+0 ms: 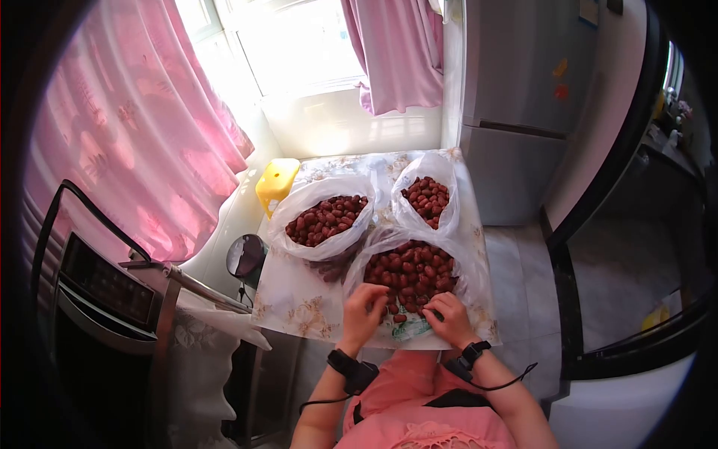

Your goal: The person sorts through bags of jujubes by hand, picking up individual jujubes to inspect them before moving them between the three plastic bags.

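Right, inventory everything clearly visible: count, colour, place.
table: one, pale floral, centre
plastic bags: three, translucent white, on table
red fruits: many, dark red, mostly in bags
stool: one, yellow, by table's far left
round object: one, dark, left of table
curtains: two, pink, left and far side
window: one, glaring white, far side
fridge: one, grey, right
appliance: one, black, left
wrist devices: two, black, strapped on
clothing: uncounted, pink, bottom centre
left hand: one, bare, at nearest bag
right hand: one, bare, at nearest bag

Takes strong daylight from the window [299, 52], washed out to white. Glows through the long pink curtain [134, 135], glares on the pale wall [336, 127], dims around the black appliance [97, 329]. Bows straight lines, darkening to black at the edges.
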Action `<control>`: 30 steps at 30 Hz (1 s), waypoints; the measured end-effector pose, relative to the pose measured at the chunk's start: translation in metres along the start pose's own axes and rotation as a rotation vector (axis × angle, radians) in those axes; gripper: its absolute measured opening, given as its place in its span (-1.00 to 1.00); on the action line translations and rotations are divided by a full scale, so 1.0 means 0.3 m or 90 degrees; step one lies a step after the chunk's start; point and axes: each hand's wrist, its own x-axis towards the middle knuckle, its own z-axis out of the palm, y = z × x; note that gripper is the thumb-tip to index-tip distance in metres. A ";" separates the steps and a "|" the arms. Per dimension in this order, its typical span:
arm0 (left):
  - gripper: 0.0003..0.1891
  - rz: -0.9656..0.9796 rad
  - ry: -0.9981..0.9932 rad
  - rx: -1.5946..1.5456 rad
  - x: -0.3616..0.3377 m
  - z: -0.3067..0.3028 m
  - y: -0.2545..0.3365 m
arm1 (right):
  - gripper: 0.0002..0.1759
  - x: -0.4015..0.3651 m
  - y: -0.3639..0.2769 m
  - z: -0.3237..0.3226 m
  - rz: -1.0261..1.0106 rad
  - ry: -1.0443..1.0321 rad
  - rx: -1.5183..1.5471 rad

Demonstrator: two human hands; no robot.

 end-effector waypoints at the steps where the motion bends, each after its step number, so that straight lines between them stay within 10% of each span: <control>1: -0.77 0.025 -0.025 0.033 -0.047 0.031 -0.010 | -0.89 -0.002 0.004 0.001 0.000 -0.004 0.000; 12: -0.55 0.031 -0.036 0.211 -0.158 0.079 -0.065 | -0.85 -0.002 0.007 -0.002 -0.002 -0.013 0.007; 30: -0.73 0.063 -0.080 0.281 -0.155 0.115 -0.023 | -0.86 0.000 0.005 -0.001 0.004 -0.013 -0.002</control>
